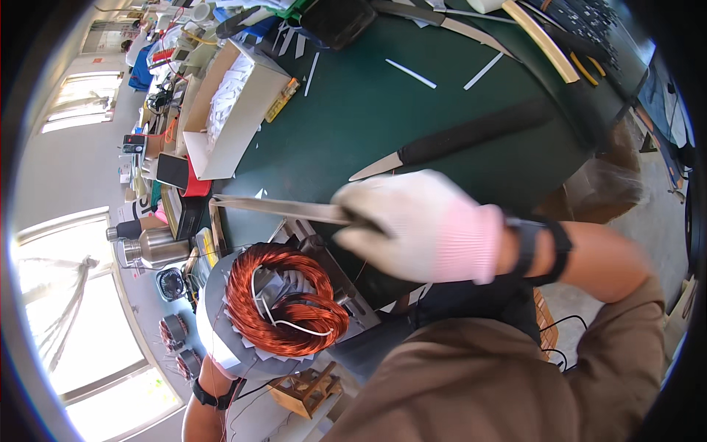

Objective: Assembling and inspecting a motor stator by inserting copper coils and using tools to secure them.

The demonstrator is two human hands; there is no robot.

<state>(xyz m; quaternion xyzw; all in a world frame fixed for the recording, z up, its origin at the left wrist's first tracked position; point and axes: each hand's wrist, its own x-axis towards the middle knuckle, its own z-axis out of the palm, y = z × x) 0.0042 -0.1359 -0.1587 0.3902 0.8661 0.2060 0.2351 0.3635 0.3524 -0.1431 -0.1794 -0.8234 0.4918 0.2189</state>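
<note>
My right hand [412, 225], in a white glove with a pink cuff, is closed around one end of a long, flat metal tool like a narrow blade [283, 208]. The tool points left, above a motor stator [217, 295] wound with thick copper wire coils [247, 309]. A white cord [266, 309] loops over the coils, and pale paper-like tabs show at the stator's edge. My left forearm [213, 383], with a black strap, reaches up behind the stator, whose bulk hides the hand and its fingers. Beyond the right hand lies a pointed knife [383, 166] with a dark wrapped handle.
On the green tabletop [324, 136] lie several white strips [410, 74]. A cardboard box of white strips [247, 110] stands at the left. Behind the stator are a metal flask [158, 247] and a small fan [171, 283]. Another long blade [479, 40] lies at the far side.
</note>
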